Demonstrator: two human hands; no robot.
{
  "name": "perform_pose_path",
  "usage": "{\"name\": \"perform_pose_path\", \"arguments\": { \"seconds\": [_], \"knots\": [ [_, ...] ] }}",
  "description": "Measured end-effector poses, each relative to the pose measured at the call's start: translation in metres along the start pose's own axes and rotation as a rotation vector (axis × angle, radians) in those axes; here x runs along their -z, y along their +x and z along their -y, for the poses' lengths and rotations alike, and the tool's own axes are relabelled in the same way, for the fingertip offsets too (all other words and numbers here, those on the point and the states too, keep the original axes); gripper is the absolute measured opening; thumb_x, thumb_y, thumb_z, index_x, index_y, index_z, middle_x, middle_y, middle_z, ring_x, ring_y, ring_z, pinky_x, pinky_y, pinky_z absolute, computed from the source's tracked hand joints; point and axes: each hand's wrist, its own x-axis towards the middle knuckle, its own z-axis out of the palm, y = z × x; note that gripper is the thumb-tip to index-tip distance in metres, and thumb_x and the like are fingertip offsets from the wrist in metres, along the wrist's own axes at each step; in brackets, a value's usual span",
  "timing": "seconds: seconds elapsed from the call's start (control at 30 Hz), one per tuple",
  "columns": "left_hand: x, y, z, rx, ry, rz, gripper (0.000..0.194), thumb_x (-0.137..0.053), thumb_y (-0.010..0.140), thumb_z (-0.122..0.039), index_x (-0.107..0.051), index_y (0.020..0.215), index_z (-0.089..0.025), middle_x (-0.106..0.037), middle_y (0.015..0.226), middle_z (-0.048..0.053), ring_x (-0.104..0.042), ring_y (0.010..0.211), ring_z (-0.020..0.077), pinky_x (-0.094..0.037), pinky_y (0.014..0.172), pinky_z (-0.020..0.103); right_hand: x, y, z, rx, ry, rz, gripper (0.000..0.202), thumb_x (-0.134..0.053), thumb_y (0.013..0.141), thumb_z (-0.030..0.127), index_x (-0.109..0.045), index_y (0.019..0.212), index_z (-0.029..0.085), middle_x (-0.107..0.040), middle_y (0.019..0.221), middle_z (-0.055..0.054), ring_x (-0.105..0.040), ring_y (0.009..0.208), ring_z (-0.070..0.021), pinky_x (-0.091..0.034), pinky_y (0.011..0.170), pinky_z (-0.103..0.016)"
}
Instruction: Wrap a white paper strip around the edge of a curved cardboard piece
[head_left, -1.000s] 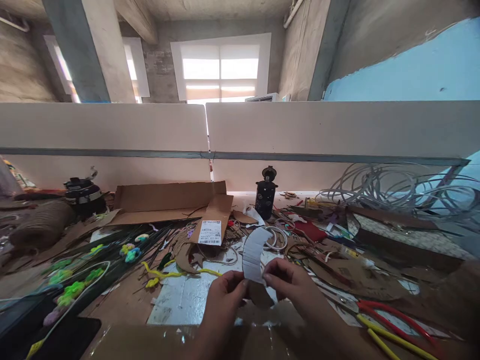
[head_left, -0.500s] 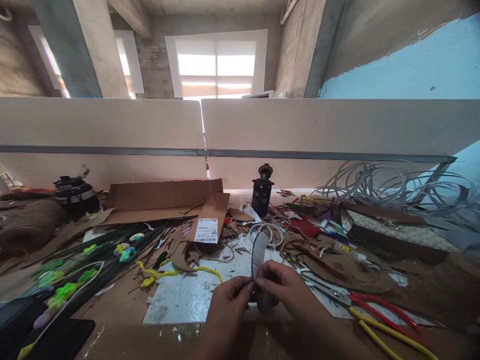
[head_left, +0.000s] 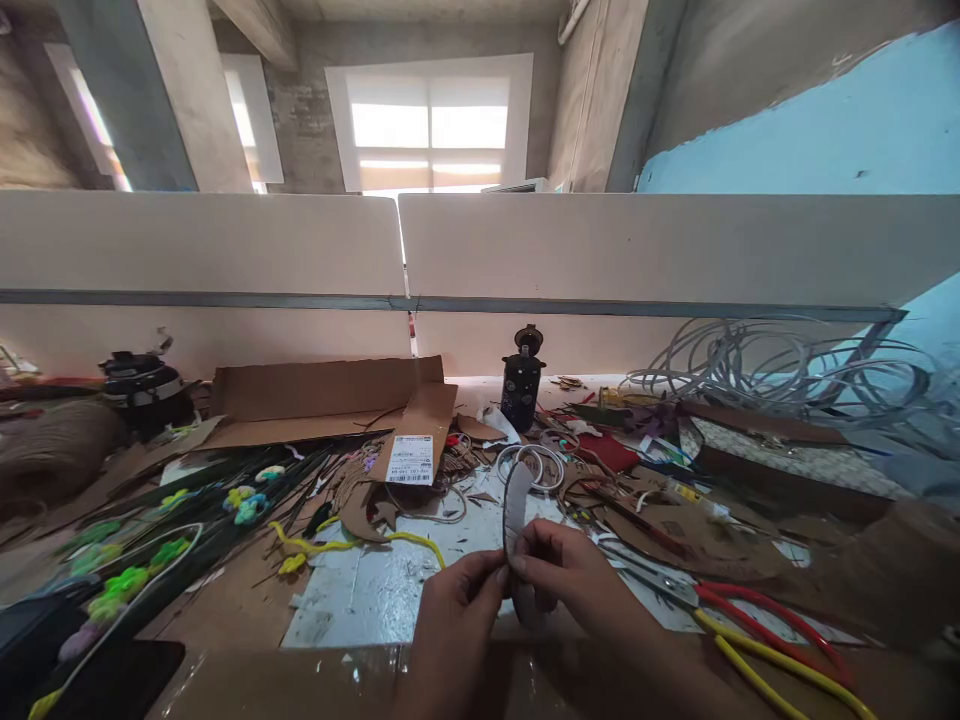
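Between my two hands a curved, crescent-like strip point(head_left: 517, 500) stands upright, grey on its face with a dark edge; its exact material I cannot make out. My left hand point(head_left: 466, 592) pinches its left edge, thumb against fingers. My right hand point(head_left: 559, 565) grips it from the right, thumb and fingertips pressed on the face. The lower end shows below my fingers, partly hidden by them. Just behind the strip lie white rings point(head_left: 551, 468) on the table. Scissors point(head_left: 679, 588) with red and yellow handles lie right of my right hand.
A cardboard box piece point(head_left: 322, 400) with a label, a brown crescent cutout point(head_left: 364, 515) and yellow cord point(head_left: 337, 545) lie left. An open-lidded black bottle point(head_left: 522, 385) stands at the back. Coiled clear tubing point(head_left: 750, 365), a patterned bag point(head_left: 780, 465) and crochet flowers point(head_left: 124, 592) flank the table.
The whole view has shifted slightly. My hands keep the same hold on the strip, with hardly any visible movement.
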Motion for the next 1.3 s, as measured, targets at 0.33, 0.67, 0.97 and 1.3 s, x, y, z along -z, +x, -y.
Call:
{"name": "perform_pose_path", "arguments": {
  "seconds": [0.33, 0.67, 0.97, 1.3],
  "knots": [
    [-0.0013, -0.0013, -0.0008, -0.004, -0.009, 0.003, 0.023, -0.064, 0.083, -0.025, -0.082, 0.097, -0.017, -0.081, 0.091, 0.010, -0.072, 0.088, 0.0268, -0.052, 0.080, 0.032, -0.0006, -0.0001, 0.0031, -0.021, 0.008, -0.014, 0.019, -0.066, 0.068, 0.034, -0.056, 0.069, 0.018, -0.054, 0.058, 0.004, -0.050, 0.052, -0.0113, -0.039, 0.050, -0.023],
    [-0.0014, -0.0027, -0.0059, 0.022, -0.069, 0.016, 0.024, -0.067, 0.082, -0.027, -0.081, 0.095, -0.014, -0.080, 0.090, 0.012, -0.071, 0.090, 0.0294, -0.051, 0.080, 0.034, 0.0018, 0.0018, 0.0003, -0.029, 0.027, -0.011, 0.017, -0.065, 0.069, 0.033, -0.056, 0.068, 0.019, -0.056, 0.057, 0.004, -0.049, 0.047, -0.0100, -0.036, 0.047, -0.023],
    [-0.0015, -0.0026, -0.0066, 0.038, -0.071, 0.041, 0.022, -0.066, 0.082, -0.027, -0.082, 0.091, -0.014, -0.080, 0.085, 0.011, -0.070, 0.085, 0.0266, -0.050, 0.077, 0.031, 0.0023, 0.0003, 0.0018, -0.038, 0.035, -0.005, 0.017, -0.066, 0.070, 0.032, -0.055, 0.067, 0.019, -0.056, 0.057, 0.004, -0.050, 0.049, -0.0106, -0.037, 0.048, -0.023],
    [-0.0013, -0.0012, -0.0066, 0.036, -0.077, 0.040, 0.022, -0.067, 0.081, -0.028, -0.082, 0.090, -0.014, -0.080, 0.087, 0.012, -0.070, 0.089, 0.0285, -0.051, 0.080, 0.033, 0.0003, 0.0011, -0.0006, -0.050, 0.047, -0.006, 0.018, -0.065, 0.068, 0.034, -0.056, 0.070, 0.018, -0.055, 0.056, 0.004, -0.051, 0.047, -0.0107, -0.038, 0.047, -0.022]
  ]
}}
